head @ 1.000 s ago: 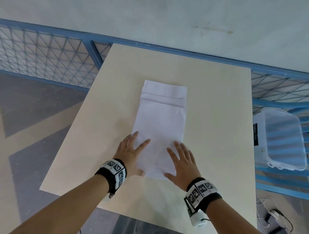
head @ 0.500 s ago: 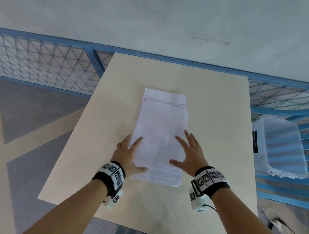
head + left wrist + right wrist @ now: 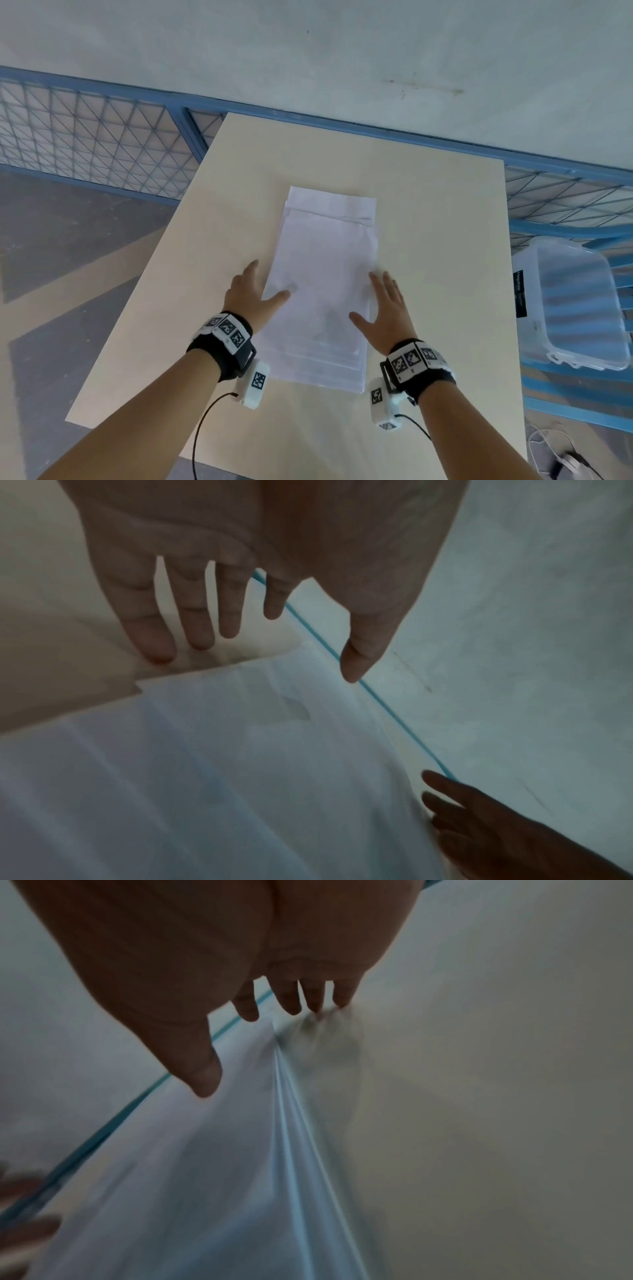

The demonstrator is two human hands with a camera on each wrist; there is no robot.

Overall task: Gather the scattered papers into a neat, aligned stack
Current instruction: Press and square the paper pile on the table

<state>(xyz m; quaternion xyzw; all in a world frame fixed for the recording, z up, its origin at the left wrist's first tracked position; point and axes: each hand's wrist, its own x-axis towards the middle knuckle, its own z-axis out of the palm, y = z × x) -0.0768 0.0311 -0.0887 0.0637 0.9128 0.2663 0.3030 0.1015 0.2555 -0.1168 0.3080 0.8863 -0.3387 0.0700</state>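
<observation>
A pile of white paper sheets (image 3: 325,291) lies lengthwise in the middle of a pale, light-wood rectangular tabletop (image 3: 442,274), its far and near ends stepped where sheets stick out past one another, so the edges are not yet flush. The left hand (image 3: 251,298) sits at the pile's left long edge with straight, slightly spread fingers lying on the bare tabletop beside the paper and the thumb stretched across onto the top sheet; the left wrist view shows the same hand (image 3: 240,574) open, fingertips just short of a sheet corner. The right hand (image 3: 383,315) flanks the right long edge, fingers straight and close together, thumb reaching over the top sheet; in the blurred right wrist view its fingertips (image 3: 315,999) meet the layered sheet edges (image 3: 298,1110), though how firmly they press cannot be told. Both wrists wear black bands with black-and-white square markers (image 3: 226,330). A clear plastic lidded storage box (image 3: 579,305) stands off the table's right side, and a blue metal mesh railing (image 3: 89,137) runs behind the far edge.
</observation>
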